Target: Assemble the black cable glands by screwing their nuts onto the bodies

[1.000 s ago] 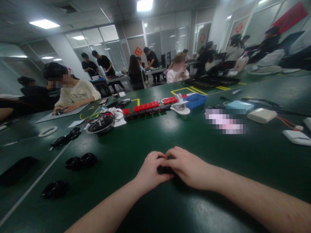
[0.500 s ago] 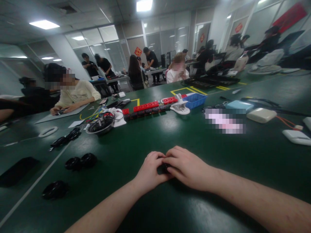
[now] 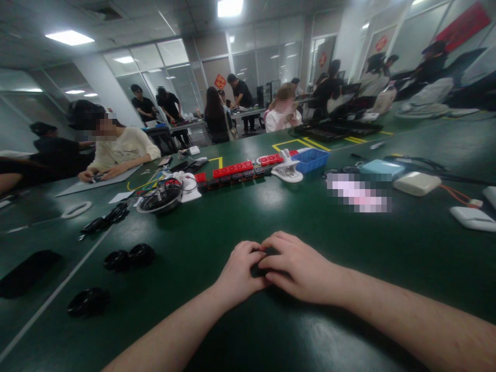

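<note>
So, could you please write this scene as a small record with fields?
Left hand: curled, seems to touch right hand
Right hand: curled over green table
Held thing: cannot tell; the gap looks dark
Left side: three black round things
Ahead: bowl, red blocks, blue bin
Right side: blue box, white case
Across table: person in pale top

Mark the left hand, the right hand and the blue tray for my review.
Left hand (image 3: 237, 274): head view, on the back of the hand.
Right hand (image 3: 300, 268): head view, on its back.
Blue tray (image 3: 314, 164): head view, on its near outer wall.
</note>
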Tool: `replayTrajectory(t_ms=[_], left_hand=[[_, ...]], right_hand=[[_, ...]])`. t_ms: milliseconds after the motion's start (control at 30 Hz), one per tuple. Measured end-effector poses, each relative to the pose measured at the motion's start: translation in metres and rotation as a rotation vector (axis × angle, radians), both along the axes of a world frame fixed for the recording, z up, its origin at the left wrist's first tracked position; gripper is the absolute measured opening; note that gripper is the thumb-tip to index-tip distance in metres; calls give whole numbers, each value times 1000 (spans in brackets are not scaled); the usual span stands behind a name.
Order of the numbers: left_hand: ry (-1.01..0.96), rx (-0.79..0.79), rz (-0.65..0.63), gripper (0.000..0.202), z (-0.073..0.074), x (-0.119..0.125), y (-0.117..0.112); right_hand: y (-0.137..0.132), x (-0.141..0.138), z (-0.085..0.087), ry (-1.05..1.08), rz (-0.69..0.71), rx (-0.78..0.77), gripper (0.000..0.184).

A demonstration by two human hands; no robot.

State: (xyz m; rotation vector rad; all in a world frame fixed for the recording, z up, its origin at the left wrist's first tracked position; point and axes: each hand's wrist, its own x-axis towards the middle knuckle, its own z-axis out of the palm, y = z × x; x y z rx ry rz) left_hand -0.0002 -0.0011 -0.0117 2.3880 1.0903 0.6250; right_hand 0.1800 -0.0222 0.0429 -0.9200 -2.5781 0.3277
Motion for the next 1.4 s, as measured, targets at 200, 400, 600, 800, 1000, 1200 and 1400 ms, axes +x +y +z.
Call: replayTrajectory(t_ms=[200, 400, 600, 800, 1000, 1200, 1400], left_hand=[[19, -5, 9, 25, 0, 0, 1], [10, -12, 3, 25, -1, 0, 2], [15, 19, 2, 22, 1, 1, 1], [17, 19, 8, 25, 2, 1, 0], [9, 36, 1, 23, -1, 0, 1], [14, 44, 8, 27, -2, 0, 2], [16, 29, 10, 24, 0, 1, 1]], right_hand=[[-1, -1, 2, 48, 11, -19, 15], [-2, -1, 0, 43, -62, -9, 17], [3, -1, -3, -28, -114, 48, 16], [4, -1, -6, -41, -135, 94, 20], [6, 0, -8, -48, -168, 166, 22], [4, 0, -7, -105, -205, 282, 23], [-5, -3, -5, -171, -274, 272, 24]])
